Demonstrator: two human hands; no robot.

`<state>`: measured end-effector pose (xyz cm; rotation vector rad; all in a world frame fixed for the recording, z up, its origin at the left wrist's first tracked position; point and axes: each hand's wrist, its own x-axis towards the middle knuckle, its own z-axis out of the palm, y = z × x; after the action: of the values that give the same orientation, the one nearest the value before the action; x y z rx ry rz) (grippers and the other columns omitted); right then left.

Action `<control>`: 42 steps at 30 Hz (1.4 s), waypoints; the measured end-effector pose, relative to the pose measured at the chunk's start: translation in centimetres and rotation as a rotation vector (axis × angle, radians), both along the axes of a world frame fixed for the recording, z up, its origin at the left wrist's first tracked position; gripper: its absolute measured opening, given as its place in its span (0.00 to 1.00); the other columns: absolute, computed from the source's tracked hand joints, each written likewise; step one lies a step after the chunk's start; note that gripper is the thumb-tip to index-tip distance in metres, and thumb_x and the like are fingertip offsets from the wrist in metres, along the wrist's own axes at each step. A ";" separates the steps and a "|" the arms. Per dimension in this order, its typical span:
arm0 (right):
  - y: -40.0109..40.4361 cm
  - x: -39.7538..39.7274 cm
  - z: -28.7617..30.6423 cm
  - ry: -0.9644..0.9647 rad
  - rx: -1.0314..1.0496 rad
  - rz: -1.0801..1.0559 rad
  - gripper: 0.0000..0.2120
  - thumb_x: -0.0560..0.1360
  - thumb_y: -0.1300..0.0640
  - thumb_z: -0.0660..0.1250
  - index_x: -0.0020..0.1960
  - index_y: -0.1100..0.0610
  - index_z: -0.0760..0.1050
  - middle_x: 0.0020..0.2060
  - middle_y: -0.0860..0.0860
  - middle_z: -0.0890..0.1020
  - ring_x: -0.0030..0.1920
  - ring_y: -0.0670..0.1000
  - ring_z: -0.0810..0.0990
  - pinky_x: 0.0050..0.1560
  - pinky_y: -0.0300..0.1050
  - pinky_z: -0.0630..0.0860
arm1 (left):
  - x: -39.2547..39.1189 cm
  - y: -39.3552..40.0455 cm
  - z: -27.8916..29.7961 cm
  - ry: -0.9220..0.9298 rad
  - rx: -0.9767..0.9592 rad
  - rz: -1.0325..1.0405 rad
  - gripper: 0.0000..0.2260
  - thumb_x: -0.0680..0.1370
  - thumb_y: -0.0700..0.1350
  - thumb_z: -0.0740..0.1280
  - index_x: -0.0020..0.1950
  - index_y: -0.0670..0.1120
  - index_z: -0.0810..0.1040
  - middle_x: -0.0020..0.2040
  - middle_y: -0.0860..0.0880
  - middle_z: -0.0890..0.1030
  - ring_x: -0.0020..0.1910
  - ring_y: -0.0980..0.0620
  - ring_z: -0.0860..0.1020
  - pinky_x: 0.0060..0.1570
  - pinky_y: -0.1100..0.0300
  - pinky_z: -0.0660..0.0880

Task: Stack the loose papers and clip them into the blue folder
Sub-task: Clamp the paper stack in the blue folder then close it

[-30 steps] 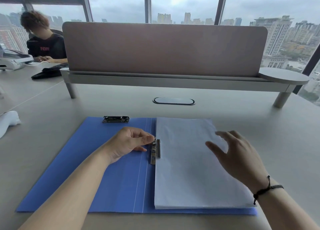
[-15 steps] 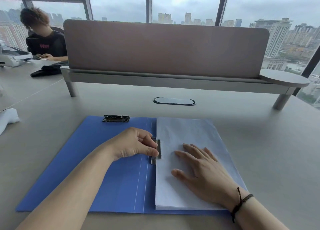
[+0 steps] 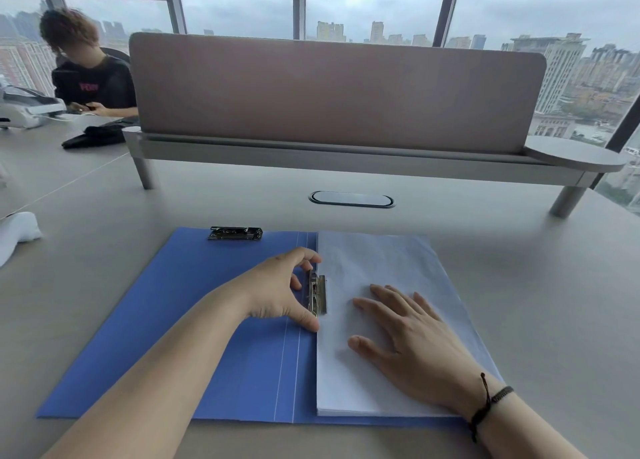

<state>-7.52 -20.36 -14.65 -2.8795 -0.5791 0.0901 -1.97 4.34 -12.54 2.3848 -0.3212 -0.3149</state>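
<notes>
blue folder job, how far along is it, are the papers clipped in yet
Done: the papers sit in one squared stack on the right half of the open blue folder. In hand: the right hand lies flat on the stack, while the left hand is at the metal clip by the spine, on the stack's left edge. Whether the clip is fully locked can't be told. Left: confirming that, perhaps closing the cover.

A plain blue folder (image 3: 180, 320) marked by thin white crease lines carries a white paper stack (image 3: 388, 271) and silver metal clips (image 3: 318, 294) on the pale grey bench (image 3: 536, 285).
</notes>
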 end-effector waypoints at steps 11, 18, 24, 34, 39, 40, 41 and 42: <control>0.0 0.2 -0.4 0.008 -0.023 0.006 0.43 0.67 0.22 0.36 0.79 0.35 0.50 0.81 0.40 0.50 0.81 0.44 0.46 0.81 0.50 0.41 | -0.3 0.9 -0.7 -0.002 -0.079 0.033 0.39 0.60 0.51 0.84 0.67 0.63 0.71 0.62 0.67 0.74 0.54 0.67 0.75 0.52 0.66 0.73; -0.1 0.4 -0.7 -0.016 -0.027 0.007 0.42 0.67 0.22 0.38 0.79 0.35 0.50 0.81 0.40 0.52 0.81 0.44 0.47 0.81 0.49 0.42 | -1.2 1.2 0.4 0.065 -0.074 0.061 0.39 0.64 0.54 0.82 0.70 0.65 0.69 0.62 0.66 0.72 0.58 0.68 0.73 0.59 0.63 0.71; -0.2 0.5 -1.0 -0.041 -0.017 0.005 0.43 0.66 0.21 0.38 0.79 0.35 0.52 0.81 0.41 0.54 0.81 0.44 0.49 0.80 0.48 0.43 | -1.9 7.1 -0.4 0.039 0.322 0.431 0.44 0.68 0.70 0.70 0.79 0.57 0.58 0.81 0.51 0.58 0.79 0.47 0.58 0.75 0.47 0.61; 0.0 0.3 -1.0 -0.045 -0.023 -0.016 0.46 0.63 0.19 0.35 0.78 0.32 0.53 0.81 0.38 0.54 0.81 0.42 0.49 0.80 0.46 0.44 | -3.8 10.0 -1.3 0.053 0.385 0.764 0.43 0.68 0.75 0.62 0.78 0.56 0.60 0.77 0.42 0.64 0.76 0.39 0.59 0.72 0.48 0.62; 0.4 0.3 -1.2 -0.082 -0.023 -0.030 0.46 0.63 0.18 0.35 0.77 0.33 0.56 0.80 0.39 0.57 0.81 0.43 0.52 0.80 0.47 0.48 | -4.4 11.8 1.2 -0.001 0.314 0.742 0.35 0.67 0.66 0.74 0.71 0.54 0.72 0.71 0.48 0.73 0.72 0.45 0.67 0.66 0.54 0.69; 0.5 0.3 -1.2 -0.080 -0.021 -0.032 0.46 0.64 0.19 0.36 0.77 0.34 0.56 0.80 0.39 0.57 0.81 0.43 0.52 0.80 0.47 0.48 | -4.3 12.0 2.1 -0.002 0.288 0.708 0.34 0.67 0.65 0.75 0.70 0.53 0.73 0.71 0.49 0.73 0.70 0.47 0.70 0.66 0.54 0.70; 0.5 0.2 -1.2 -0.073 -0.020 -0.036 0.46 0.64 0.19 0.36 0.78 0.34 0.56 0.80 0.39 0.57 0.81 0.43 0.52 0.80 0.47 0.47 | -4.2 11.8 3.1 0.002 0.258 0.661 0.34 0.68 0.63 0.76 0.70 0.52 0.73 0.71 0.50 0.74 0.68 0.48 0.72 0.65 0.54 0.71; 0.5 0.2 -1.1 -0.068 -0.017 -0.037 0.46 0.63 0.19 0.36 0.78 0.34 0.56 0.80 0.39 0.56 0.81 0.43 0.52 0.80 0.47 0.47 | -4.1 11.5 4.2 0.010 0.243 0.611 0.34 0.68 0.62 0.76 0.71 0.51 0.73 0.72 0.50 0.73 0.68 0.49 0.73 0.65 0.54 0.71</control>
<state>-7.36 -19.87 -15.78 -2.9181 -0.5396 -0.0080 -6.11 15.81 -8.36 2.5749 0.4746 -0.0800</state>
